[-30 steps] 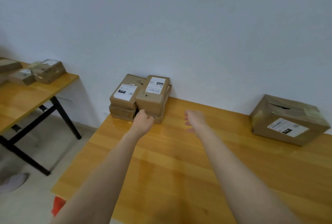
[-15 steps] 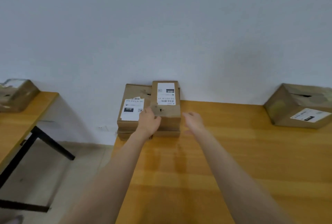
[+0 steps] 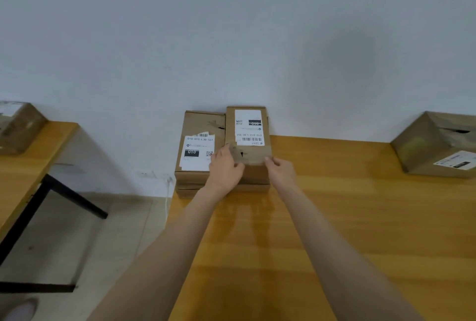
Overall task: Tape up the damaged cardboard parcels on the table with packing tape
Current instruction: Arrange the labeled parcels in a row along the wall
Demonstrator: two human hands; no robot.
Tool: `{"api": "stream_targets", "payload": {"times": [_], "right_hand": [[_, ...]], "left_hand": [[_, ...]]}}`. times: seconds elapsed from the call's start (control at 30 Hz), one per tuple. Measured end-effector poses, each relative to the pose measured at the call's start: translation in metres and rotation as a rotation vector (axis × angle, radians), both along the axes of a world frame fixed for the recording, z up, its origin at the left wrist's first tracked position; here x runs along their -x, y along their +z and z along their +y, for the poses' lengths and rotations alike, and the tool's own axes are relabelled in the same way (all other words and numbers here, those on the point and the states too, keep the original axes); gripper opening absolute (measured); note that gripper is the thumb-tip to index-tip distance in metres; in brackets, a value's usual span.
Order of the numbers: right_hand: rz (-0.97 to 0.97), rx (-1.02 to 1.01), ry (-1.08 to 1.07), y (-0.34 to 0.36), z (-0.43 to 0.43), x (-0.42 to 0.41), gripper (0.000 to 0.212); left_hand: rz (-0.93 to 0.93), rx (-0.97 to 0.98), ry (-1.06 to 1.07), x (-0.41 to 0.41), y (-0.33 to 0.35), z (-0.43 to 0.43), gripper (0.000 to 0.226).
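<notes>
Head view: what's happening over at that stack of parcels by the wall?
A person has both hands on the right-hand top parcel of the stack at the far corner of the table. The left hand grips its near left corner and the right hand pinches its near right corner. The neighbouring parcel has a torn label. A larger box sits further right.

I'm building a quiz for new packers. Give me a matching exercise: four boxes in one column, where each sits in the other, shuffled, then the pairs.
1 torn-label parcel
2 whole-label parcel
3 big box
4 half-seen box

A far right of the table
B on the side table
C between left hand and right hand
D top of the left stack

Pairs: 1-D, 2-C, 3-A, 4-B
</notes>
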State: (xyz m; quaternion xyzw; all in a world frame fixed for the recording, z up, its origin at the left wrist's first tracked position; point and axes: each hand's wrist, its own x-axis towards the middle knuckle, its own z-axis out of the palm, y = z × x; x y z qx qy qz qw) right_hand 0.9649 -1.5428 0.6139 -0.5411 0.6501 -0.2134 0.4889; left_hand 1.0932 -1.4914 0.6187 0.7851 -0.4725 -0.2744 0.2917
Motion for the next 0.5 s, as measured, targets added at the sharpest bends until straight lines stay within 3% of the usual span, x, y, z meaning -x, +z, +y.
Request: {"api": "stream_targets", "payload": {"times": [0.1, 0.37, 0.5], "right_hand": [[-0.082, 0.01, -0.078, 0.002, 0.001, 0.003, 0.043], [-0.622, -0.143, -0.347, 0.037, 0.006, 0.022, 0.045], [-0.671, -0.082, -0.347, 0.057, 0.004, 0.043, 0.03]], "left_hand": [[0.063, 0.09, 0.046, 0.002, 0.0, 0.004, 0.057], [0.21, 0.343, 0.139, 0.019, 0.007, 0.007, 0.051], [0.381, 0.397, 0.197, 0.026, 0.019, 0.008, 0.048]]}}
